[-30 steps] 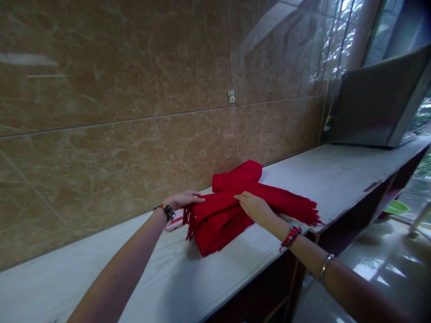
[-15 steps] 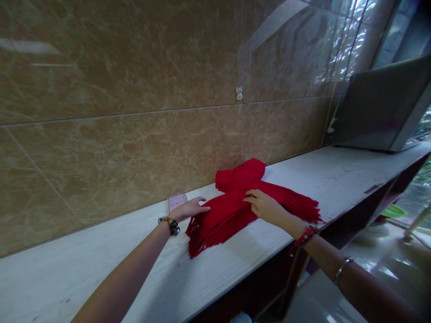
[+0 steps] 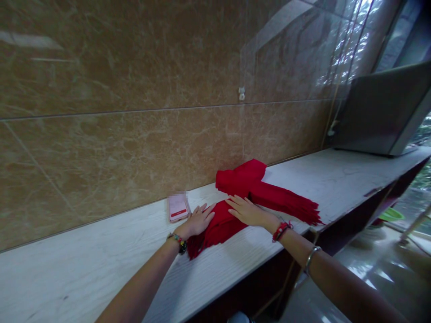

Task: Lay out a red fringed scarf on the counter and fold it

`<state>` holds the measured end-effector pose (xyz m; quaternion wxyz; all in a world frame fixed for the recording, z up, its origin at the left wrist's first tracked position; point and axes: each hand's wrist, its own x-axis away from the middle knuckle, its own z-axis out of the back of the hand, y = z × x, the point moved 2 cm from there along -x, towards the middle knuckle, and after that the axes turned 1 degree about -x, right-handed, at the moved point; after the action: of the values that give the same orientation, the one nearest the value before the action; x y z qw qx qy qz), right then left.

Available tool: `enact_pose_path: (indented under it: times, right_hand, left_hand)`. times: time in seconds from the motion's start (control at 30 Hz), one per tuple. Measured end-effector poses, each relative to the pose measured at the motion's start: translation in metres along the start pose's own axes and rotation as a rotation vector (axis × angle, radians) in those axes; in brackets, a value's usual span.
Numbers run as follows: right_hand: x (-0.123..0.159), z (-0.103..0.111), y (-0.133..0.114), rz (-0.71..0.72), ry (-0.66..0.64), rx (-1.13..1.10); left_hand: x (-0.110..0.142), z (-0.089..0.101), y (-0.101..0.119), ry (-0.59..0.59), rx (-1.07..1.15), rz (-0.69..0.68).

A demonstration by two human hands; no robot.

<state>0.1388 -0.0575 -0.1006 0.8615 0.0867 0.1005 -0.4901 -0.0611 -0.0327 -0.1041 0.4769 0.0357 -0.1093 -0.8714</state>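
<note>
A red fringed scarf (image 3: 281, 197) lies on the white counter, looped at the back with its two ends spread toward the front. Flat on the left end, near its fringe, rests my left hand (image 3: 198, 220), fingers spread. My right hand (image 3: 248, 211) lies palm down farther up that same end, its fingers stretched out. The other end slants off to the right, its fringe close to the counter's front edge. Just behind my left hand is a pink phone (image 3: 178, 207) with a lit screen.
The white counter (image 3: 101, 260) runs along a brown marble-tiled wall (image 3: 134, 152). At its far right stands a large grey box-shaped appliance (image 3: 377, 112). A green basin (image 3: 391, 214) sits on the shiny floor beyond the counter's edge.
My left hand has moved right onto the scarf's fringed end. My right hand has shifted left and flattened out on the cloth. More of the phone now shows.
</note>
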Motion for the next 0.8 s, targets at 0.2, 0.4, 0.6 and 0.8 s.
enact_pose_path:
  times: [0.2,0.4,0.6,0.8]
  right_hand:
    - [-0.009,0.021,-0.003,0.050,-0.021,0.028]
    - [-0.022,0.020,-0.003,0.062,0.072,0.007]
    - [-0.005,-0.007,0.000,0.099,0.073,0.037]
    - [-0.001,-0.005,-0.009,0.137,0.082,0.016]
  left_hand:
    - [0.008,0.021,-0.015,-0.096,-0.013,0.068]
    - [-0.016,0.043,0.024,0.121,0.150,-0.119]
    - [-0.022,0.008,0.030,0.018,0.301,-0.220]
    - [-0.007,0.009,0.019,-0.101,0.541,-0.122]
